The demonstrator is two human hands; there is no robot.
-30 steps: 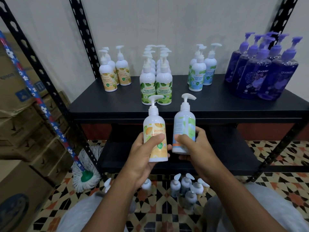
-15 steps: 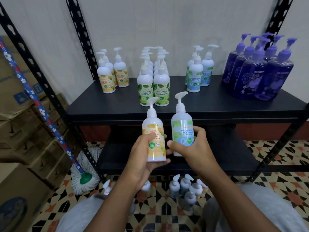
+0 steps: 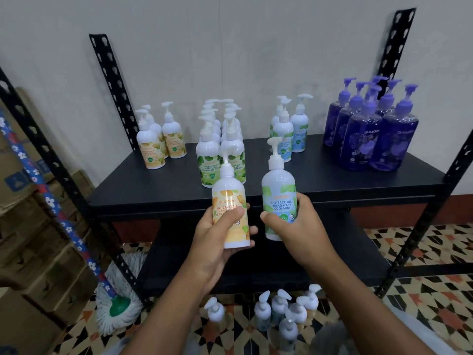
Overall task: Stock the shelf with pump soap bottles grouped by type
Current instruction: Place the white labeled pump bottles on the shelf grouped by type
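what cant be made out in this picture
Head view:
Orange-label white pump bottle: lower label text, under the thumb of the left hand.
Green-label white bottles: rear count, hidden by the front pair.
White-pump floor bottles: labels, seen from above and blurred.

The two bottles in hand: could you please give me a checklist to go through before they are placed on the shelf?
1. Left hand grips the orange-label bottle, upright: ok.
2. Right hand grips the Cool Mint bottle, upright: ok.
3. Orange group at the left rear of the shelf has bare shelf in front: ok.
4. Blue-green group right of centre has bare shelf beside it: ok.
5. Wording on the shelved labels matches the held bottles: colours match, text blurred: cannot tell.
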